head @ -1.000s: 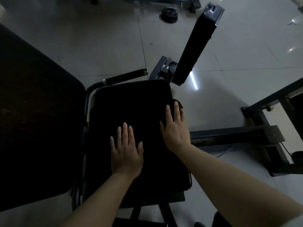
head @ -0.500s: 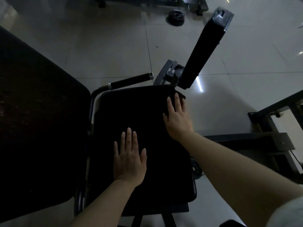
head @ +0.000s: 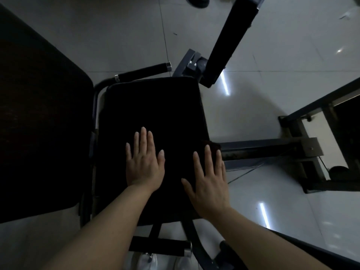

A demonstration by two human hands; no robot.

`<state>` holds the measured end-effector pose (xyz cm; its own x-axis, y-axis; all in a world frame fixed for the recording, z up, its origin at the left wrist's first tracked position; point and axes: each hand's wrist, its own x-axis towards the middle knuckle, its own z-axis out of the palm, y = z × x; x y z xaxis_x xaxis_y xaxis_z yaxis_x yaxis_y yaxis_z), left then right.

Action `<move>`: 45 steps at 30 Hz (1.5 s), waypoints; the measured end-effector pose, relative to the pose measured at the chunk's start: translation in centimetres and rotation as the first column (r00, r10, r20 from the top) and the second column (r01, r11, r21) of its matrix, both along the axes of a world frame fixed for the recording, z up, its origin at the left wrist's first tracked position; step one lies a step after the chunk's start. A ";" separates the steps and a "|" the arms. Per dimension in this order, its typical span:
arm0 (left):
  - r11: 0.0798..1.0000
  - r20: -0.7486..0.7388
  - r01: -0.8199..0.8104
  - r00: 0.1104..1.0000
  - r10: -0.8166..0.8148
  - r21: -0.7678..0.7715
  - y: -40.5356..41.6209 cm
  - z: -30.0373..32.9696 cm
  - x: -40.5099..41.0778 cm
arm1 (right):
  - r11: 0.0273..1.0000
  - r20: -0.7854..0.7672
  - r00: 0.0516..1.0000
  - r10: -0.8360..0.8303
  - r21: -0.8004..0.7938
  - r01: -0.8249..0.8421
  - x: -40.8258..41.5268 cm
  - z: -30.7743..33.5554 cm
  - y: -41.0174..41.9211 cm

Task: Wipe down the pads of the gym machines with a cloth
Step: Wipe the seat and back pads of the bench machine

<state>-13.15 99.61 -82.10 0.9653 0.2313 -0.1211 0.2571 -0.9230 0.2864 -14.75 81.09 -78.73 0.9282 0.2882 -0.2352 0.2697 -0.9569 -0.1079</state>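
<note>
Both hands lie flat with fingers straight on the black seat pad [head: 152, 114] at frame centre, the left hand [head: 143, 162] bare, the right hand [head: 209, 178] pressing a dark cloth [head: 213, 146] at the pad's right edge.

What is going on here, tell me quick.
A person is wiping a gym machine's black seat pad. Both hands lie flat on it with straight fingers: the left hand near the middle, the right hand at the pad's right edge. A dark cloth peeks out from under the right hand's fingertips. A larger dark pad sits to the left, and an angled pad rises beyond the seat.
</note>
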 end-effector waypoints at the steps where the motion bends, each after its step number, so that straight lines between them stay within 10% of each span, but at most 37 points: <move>1: 1.000 -0.002 -0.005 1.000 0.005 0.004 0.0 -0.1 0.0 | 1.000 -0.003 1.000 -0.002 0.013 0.002 1.3 0.2 0.5; 11: 1.000 0.001 -0.011 1.000 0.011 0.019 0.1 -0.2 0.3 | 0.998 -0.038 0.998 -0.041 0.040 0.043 12.8 1.0 4.9; 24: 1.000 0.016 -0.004 1.000 0.005 -0.017 0.1 -0.4 0.1 | 0.994 0.070 0.992 0.101 -0.038 -0.099 -2.8 -0.5 0.1; 45: 1.000 0.028 -0.017 0.999 0.016 0.012 -0.2 -0.5 0.5 | 1.000 0.085 0.996 -0.012 -0.014 0.013 23.6 0.4 9.9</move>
<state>-12.62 99.38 -82.56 0.9643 0.2486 -0.0916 0.2645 -0.9222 0.2819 8.85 91.01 -78.34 0.9486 0.2735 -0.1591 0.2652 -0.9615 -0.0715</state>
